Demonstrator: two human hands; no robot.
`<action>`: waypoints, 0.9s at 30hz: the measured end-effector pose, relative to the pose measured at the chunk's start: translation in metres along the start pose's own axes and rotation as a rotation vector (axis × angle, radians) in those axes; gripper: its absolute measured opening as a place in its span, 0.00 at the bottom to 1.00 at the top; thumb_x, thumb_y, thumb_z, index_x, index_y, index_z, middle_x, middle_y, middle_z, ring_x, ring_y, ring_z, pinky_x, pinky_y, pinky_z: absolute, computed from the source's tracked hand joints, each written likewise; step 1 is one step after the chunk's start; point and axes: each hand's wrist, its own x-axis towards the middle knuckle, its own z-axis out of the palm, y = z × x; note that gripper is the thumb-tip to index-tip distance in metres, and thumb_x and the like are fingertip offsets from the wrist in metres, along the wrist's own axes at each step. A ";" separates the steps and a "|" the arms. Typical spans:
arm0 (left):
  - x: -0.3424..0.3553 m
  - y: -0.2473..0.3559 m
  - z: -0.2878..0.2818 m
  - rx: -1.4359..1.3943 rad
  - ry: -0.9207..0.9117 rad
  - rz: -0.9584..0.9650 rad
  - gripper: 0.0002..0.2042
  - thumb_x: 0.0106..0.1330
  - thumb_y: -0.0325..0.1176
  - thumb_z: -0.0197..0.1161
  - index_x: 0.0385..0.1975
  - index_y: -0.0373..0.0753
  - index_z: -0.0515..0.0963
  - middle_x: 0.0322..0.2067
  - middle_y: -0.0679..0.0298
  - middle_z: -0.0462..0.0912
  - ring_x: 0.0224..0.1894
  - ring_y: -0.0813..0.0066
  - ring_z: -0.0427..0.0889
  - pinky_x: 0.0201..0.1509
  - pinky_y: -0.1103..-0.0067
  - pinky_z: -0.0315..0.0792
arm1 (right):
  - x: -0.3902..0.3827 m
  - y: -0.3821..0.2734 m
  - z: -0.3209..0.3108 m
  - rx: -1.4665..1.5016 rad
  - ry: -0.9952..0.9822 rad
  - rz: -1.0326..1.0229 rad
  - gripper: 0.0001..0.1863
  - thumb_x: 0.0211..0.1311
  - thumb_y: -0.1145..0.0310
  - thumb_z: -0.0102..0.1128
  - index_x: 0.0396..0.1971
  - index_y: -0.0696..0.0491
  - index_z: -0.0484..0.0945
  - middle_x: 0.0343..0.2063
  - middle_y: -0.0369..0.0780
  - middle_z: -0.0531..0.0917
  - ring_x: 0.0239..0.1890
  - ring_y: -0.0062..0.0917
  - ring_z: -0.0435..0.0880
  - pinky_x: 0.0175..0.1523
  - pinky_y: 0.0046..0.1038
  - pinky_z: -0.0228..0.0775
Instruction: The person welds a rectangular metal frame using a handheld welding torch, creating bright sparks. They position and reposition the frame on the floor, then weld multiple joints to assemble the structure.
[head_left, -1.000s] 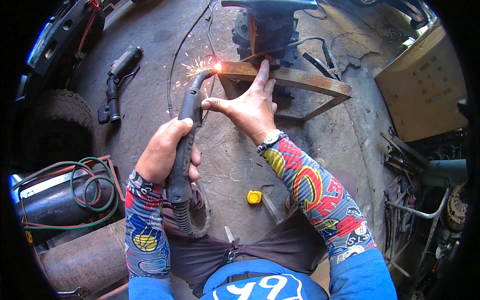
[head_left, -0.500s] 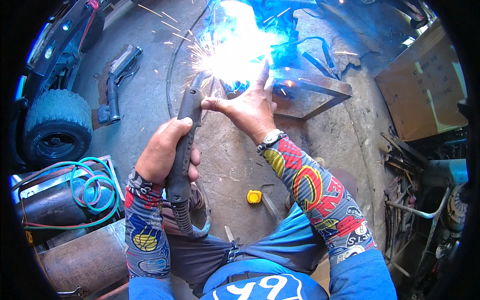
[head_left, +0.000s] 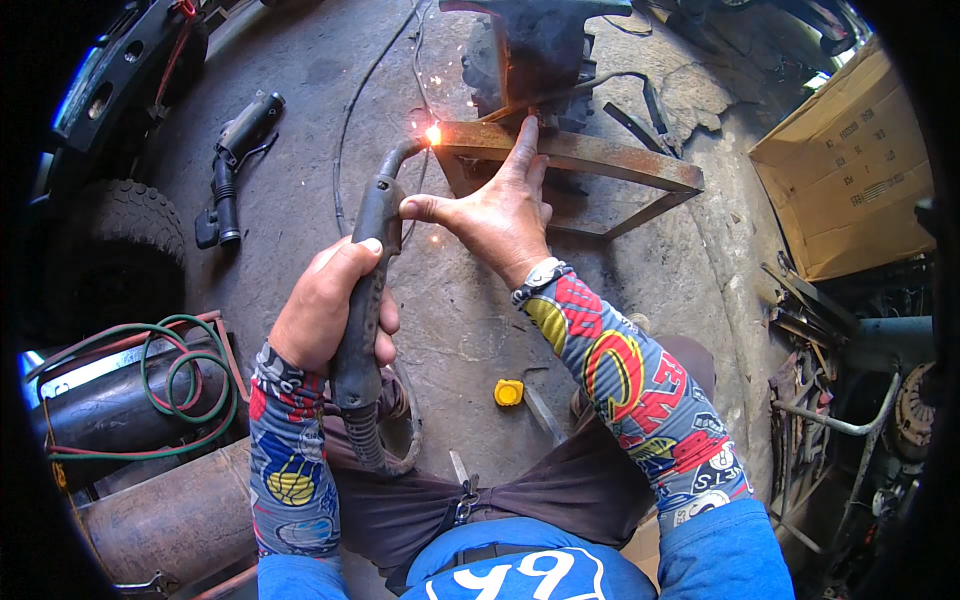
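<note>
Over concrete (head_left: 465, 325), the left hand (head_left: 322, 305) grips a welding torch (head_left: 360, 325).

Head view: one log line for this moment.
left hand: gripping welding torch | right hand: touching metal frame, thumb by torch | bright glow: at torch tip

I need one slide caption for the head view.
Left hand holds a welding torch to the glowing corner of a rusty metal frame, which the right hand touches.
</note>
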 end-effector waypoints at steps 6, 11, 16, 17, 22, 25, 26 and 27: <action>-0.002 0.000 0.002 -0.011 0.008 -0.005 0.19 0.73 0.48 0.49 0.46 0.36 0.65 0.22 0.57 0.80 0.14 0.70 0.80 0.15 0.78 0.75 | 0.000 0.001 0.001 -0.021 -0.016 0.016 0.87 0.23 0.31 0.83 0.75 0.55 0.29 0.69 0.67 0.52 0.72 0.59 0.57 0.73 0.56 0.48; 0.000 -0.003 0.001 -0.023 0.017 0.002 0.18 0.73 0.48 0.50 0.46 0.37 0.66 0.22 0.57 0.80 0.14 0.70 0.80 0.15 0.78 0.74 | 0.000 0.000 -0.001 -0.026 -0.040 0.037 0.88 0.23 0.30 0.82 0.75 0.52 0.26 0.69 0.67 0.52 0.72 0.60 0.56 0.72 0.57 0.48; 0.002 -0.004 0.001 -0.025 0.006 -0.018 0.18 0.73 0.48 0.49 0.47 0.38 0.66 0.22 0.58 0.80 0.14 0.70 0.80 0.15 0.78 0.74 | -0.001 0.001 -0.001 0.016 -0.061 0.043 0.89 0.22 0.28 0.81 0.74 0.49 0.22 0.69 0.67 0.51 0.72 0.60 0.57 0.71 0.59 0.50; 0.002 -0.004 0.001 -0.019 0.012 -0.021 0.18 0.73 0.48 0.49 0.47 0.38 0.66 0.21 0.58 0.80 0.14 0.70 0.80 0.15 0.78 0.74 | -0.001 0.002 -0.001 0.029 -0.049 0.022 0.89 0.22 0.28 0.82 0.74 0.49 0.22 0.69 0.67 0.51 0.71 0.60 0.57 0.71 0.59 0.50; 0.001 -0.005 0.002 -0.022 0.012 -0.014 0.18 0.73 0.48 0.49 0.47 0.38 0.66 0.21 0.58 0.79 0.14 0.70 0.80 0.15 0.78 0.74 | -0.001 0.005 0.004 -0.021 0.013 -0.010 0.89 0.22 0.29 0.82 0.75 0.48 0.23 0.70 0.65 0.52 0.71 0.58 0.58 0.71 0.59 0.51; 0.002 -0.006 0.002 -0.020 0.011 -0.015 0.18 0.73 0.48 0.49 0.47 0.38 0.66 0.21 0.58 0.79 0.14 0.70 0.80 0.15 0.78 0.74 | -0.001 0.007 0.004 -0.023 0.006 -0.009 0.89 0.22 0.30 0.83 0.75 0.48 0.23 0.70 0.64 0.52 0.72 0.58 0.57 0.71 0.59 0.51; 0.002 -0.006 0.001 -0.020 0.008 -0.016 0.18 0.73 0.48 0.49 0.47 0.38 0.66 0.21 0.58 0.79 0.14 0.70 0.80 0.15 0.78 0.74 | 0.000 0.007 0.005 -0.024 0.020 -0.024 0.89 0.22 0.30 0.83 0.75 0.48 0.23 0.70 0.64 0.52 0.72 0.58 0.57 0.71 0.59 0.51; 0.002 -0.006 0.001 -0.022 0.004 -0.014 0.18 0.73 0.48 0.50 0.47 0.38 0.66 0.21 0.58 0.79 0.14 0.70 0.80 0.15 0.78 0.74 | 0.000 0.007 0.005 -0.013 -0.001 -0.007 0.89 0.22 0.30 0.83 0.75 0.48 0.23 0.70 0.64 0.51 0.72 0.58 0.56 0.71 0.59 0.51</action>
